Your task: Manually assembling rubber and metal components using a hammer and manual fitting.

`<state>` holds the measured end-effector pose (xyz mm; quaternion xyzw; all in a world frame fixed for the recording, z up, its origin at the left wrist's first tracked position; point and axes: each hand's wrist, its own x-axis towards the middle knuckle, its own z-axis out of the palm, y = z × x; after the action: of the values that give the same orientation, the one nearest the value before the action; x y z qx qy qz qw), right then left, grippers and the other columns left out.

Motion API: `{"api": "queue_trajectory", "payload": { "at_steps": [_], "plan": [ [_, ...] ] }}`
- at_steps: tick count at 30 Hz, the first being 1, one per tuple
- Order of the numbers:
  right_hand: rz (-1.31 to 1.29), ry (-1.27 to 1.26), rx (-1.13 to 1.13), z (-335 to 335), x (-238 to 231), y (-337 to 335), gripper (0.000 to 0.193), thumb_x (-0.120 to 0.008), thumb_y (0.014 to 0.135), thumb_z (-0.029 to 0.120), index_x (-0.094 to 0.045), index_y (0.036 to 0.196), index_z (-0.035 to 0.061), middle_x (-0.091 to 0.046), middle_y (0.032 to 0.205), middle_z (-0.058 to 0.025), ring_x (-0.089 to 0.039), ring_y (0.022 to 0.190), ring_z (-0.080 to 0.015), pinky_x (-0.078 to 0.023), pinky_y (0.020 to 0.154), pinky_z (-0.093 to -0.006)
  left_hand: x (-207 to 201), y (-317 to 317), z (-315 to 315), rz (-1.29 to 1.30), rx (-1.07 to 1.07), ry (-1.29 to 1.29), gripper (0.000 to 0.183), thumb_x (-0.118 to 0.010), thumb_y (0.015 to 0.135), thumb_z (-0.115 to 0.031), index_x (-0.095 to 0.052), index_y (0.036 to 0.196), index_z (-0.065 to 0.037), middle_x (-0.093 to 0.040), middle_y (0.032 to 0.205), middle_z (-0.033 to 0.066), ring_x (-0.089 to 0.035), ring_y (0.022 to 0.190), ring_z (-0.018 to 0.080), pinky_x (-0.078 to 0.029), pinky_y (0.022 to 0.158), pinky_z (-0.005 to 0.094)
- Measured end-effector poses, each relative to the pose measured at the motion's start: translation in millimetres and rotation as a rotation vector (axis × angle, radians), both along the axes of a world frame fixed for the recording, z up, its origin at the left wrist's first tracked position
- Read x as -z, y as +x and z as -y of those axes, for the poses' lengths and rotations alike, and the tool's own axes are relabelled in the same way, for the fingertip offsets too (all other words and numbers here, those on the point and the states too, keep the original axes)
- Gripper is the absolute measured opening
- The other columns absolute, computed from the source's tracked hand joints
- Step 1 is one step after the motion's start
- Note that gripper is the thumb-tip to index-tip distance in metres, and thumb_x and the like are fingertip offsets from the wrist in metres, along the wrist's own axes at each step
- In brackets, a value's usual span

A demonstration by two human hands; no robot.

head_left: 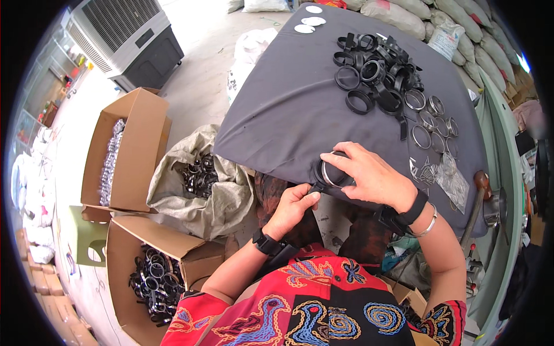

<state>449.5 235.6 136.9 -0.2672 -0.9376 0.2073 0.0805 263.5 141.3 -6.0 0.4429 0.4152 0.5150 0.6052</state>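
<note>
At the near edge of the grey cloth-covered table (277,109), my right hand (372,173) curls around a black ring part (318,171) with a shiny metal ring (330,177) at its side. My left hand (295,209) is closed, thumb against fingers, on the small black tab at the lower left of the same part. Farther back lies a heap of black rings with tabs (378,72). Several loose metal rings (428,121) are spread right of it. Small metal pins (426,172) lie beside a clear plastic bag (453,181).
On the left stand an open sack (167,190) of black parts, a carton (135,155) of metal parts and another carton (124,277) of black rings. A hammer (480,190) lies at the table's right edge. White discs (313,21) sit at the far corner. An air cooler (124,40) stands behind.
</note>
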Motion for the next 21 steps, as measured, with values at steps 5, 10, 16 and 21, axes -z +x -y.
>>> {"api": "queue_trajectory", "payload": {
  "at_steps": [5, 10, 16, 21],
  "plan": [
    [0.126, -0.011, -0.01, -6, 7, -15, 0.065, -0.074, 0.068, 0.002, -0.052, 0.13, 0.0071, -0.05, 0.122, -0.0222, -0.058, 0.106, -0.0375, -0.05, 0.09, -0.0412, 2, 0, 0, -0.015, -0.007, 0.007, 0.021, -0.06, 0.094, -0.018, -0.059, 0.079, -0.004, -0.058, 0.07, -0.0026, -0.05, 0.068, 0.0057, -0.042, 0.065, 0.024],
    [0.156, -0.005, -0.001, -7, 6, -23, 0.066, -0.073, 0.066, 0.004, -0.054, 0.129, 0.0064, -0.05, 0.121, -0.0223, -0.059, 0.099, -0.0385, -0.051, 0.085, -0.0417, -3, -1, 1, -0.007, 0.002, -0.01, 0.019, -0.06, 0.094, -0.017, -0.06, 0.081, -0.003, -0.058, 0.071, -0.0028, -0.05, 0.069, 0.0052, -0.042, 0.066, 0.024],
    [0.212, -0.009, -0.022, -12, 11, -26, 0.069, -0.077, 0.065, 0.005, -0.052, 0.13, 0.0064, -0.051, 0.119, -0.022, -0.06, 0.096, -0.0391, -0.051, 0.083, -0.0422, -5, -1, 2, -0.025, 0.005, -0.022, 0.017, -0.061, 0.093, -0.016, -0.06, 0.082, -0.003, -0.058, 0.072, -0.0032, -0.051, 0.07, 0.0052, -0.043, 0.066, 0.0243],
    [0.195, 0.043, -0.054, -11, 9, -24, 0.066, -0.078, 0.068, 0.011, -0.051, 0.128, 0.0057, -0.053, 0.109, -0.0212, -0.062, 0.093, -0.0387, -0.053, 0.079, -0.0425, -3, -1, 2, -0.039, 0.002, -0.012, 0.017, -0.06, 0.093, -0.016, -0.06, 0.083, -0.002, -0.057, 0.072, -0.0036, -0.05, 0.071, 0.0054, -0.043, 0.066, 0.0248]
  ]
}}
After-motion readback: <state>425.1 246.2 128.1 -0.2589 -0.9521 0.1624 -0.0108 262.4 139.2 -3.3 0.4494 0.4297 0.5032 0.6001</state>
